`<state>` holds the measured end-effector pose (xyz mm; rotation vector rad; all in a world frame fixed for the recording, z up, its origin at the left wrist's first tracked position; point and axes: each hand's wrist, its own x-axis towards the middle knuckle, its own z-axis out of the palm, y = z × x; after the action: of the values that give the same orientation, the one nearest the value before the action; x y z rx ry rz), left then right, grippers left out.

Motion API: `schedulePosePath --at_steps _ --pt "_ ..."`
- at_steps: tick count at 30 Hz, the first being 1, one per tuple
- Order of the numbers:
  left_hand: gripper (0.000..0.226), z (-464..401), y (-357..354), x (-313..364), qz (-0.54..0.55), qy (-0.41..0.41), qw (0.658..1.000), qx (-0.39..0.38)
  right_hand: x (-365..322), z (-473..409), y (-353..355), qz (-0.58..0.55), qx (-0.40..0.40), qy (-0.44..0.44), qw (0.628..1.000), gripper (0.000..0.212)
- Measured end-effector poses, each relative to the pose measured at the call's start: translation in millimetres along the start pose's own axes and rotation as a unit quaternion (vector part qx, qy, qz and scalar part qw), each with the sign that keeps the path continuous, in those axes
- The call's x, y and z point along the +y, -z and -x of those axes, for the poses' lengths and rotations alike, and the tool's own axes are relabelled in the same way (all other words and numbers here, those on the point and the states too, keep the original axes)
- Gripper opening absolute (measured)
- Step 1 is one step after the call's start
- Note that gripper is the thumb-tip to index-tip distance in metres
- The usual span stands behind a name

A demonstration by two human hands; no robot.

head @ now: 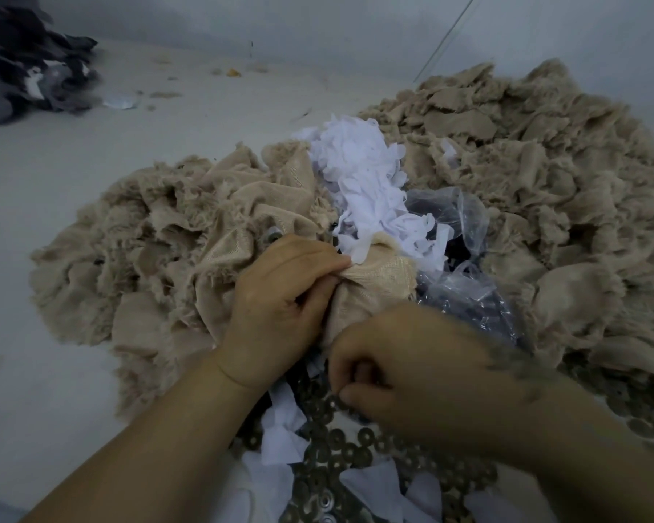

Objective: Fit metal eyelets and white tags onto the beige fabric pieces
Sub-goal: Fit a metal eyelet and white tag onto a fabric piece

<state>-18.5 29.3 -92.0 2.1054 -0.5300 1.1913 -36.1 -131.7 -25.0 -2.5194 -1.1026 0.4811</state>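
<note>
A beige fabric piece (370,292) is gripped by the curled fingers of the left hand (280,307), just below the white tags (367,183). The right hand (412,375) is blurred, fingers curled over the metal eyelets (340,451); anything pinched cannot be told.

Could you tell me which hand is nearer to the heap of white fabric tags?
Left. The left hand sits just below the heap of white fabric tags; the right hand is lower, over the metal eyelets.

Beige fabric pieces (219,205), white tags (367,171), dull grey metal eyelets (340,447), dark cloth heap (23,62)
</note>
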Motion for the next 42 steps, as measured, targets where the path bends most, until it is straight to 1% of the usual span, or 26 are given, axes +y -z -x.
schedulePosePath --at_steps 1,2,3,4,5,6,7,10,12,15,19,22,26,29,32,36,39,42 --pt "0.012 1.0 -0.9 -1.5 0.001 0.007 1.000 -0.007 -2.8 6.8 11.7 -0.058 0.059 0.007 0.997 0.007" --pt "0.012 0.0 0.8 -1.8 0.013 0.008 1.000 -0.025 -1.1 11.7 22.7 -0.139 0.144 0.017 0.980 0.007" --pt "0.012 0.2 0.1 -1.1 0.016 -0.001 0.999 -0.033 3.6 14.2 29.4 -0.217 0.254 0.020 0.942 0.007" --pt "0.012 -0.7 -0.7 1.5 0.017 -0.013 0.999 -0.040 12.2 12.5 32.2 -0.233 0.358 0.023 0.904 0.009" --pt "0.012 -1.4 -1.4 2.9 0.024 -0.024 0.998 -0.046 19.3 7.3 30.2 -0.188 0.432 0.024 0.882 0.011" --pt "0.012 -1.6 -2.0 4.3 0.032 -0.034 0.997 -0.056 23.4 0.4 27.0 -0.128 0.469 0.020 0.874 0.013" --pt "0.011 -1.1 -2.9 6.0 0.036 -0.042 0.996 -0.065 28.6 -7.0 20.7 -0.086 0.482 0.014 0.872 0.014" --pt "0.012 -0.1 -4.3 7.0 0.048 -0.041 0.995 -0.075 40.2 -19.4 7.8 -0.043 0.473 0.043 0.879 0.013" --pt "0.012 -0.4 -4.0 7.5 0.051 -0.032 0.996 -0.066 43.9 -23.4 3.1 -0.025 0.477 0.072 0.876 0.012" --pt "0.012 1.0 -2.6 7.4 0.038 -0.020 0.998 -0.053 47.6 -24.5 3.4 -0.020 0.468 0.082 0.880 0.012" --pt "0.017 1.6 0.0 8.7 0.029 0.039 0.998 -0.043 49.3 -24.3 5.2 -0.029 0.452 0.096 0.887 0.013" --pt "0.015 0.1 1.9 10.4 0.058 0.078 0.994 -0.044 50.8 -23.8 6.6 -0.039 0.418 0.113 0.900 0.019" --pt "0.011 -1.0 2.2 12.2 0.093 0.120 0.988 -0.035 52.6 -22.9 9.0 -0.015 0.401 0.145 0.905 0.018" --pt "0.023 -0.7 2.1 11.5 0.095 0.150 0.984 -0.033 54.2 -21.7 9.5 -0.005 0.382 0.158 0.911 0.021" --pt "0.028 -1.9 1.8 10.7 0.037 0.117 0.990 -0.069 57.1 -22.9 7.7 0.003 0.382 0.167 0.909 0.026" --pt "0.024 -1.9 0.3 9.8 -0.024 0.068 0.993 -0.094 58.7 -23.7 6.2 0.002 0.390 0.169 0.905 0.025" --pt "0.025 0.4 -1.4 8.3 -0.044 0.042 0.994 -0.091 59.6 -24.4 4.5 -0.007 0.390 0.174 0.904 0.023" --pt "0.025 3.2 -3.5 7.6 -0.059 0.018 0.995 -0.073 61.0 -26.9 0.7 -0.013 0.406 0.184 0.895 0.020"
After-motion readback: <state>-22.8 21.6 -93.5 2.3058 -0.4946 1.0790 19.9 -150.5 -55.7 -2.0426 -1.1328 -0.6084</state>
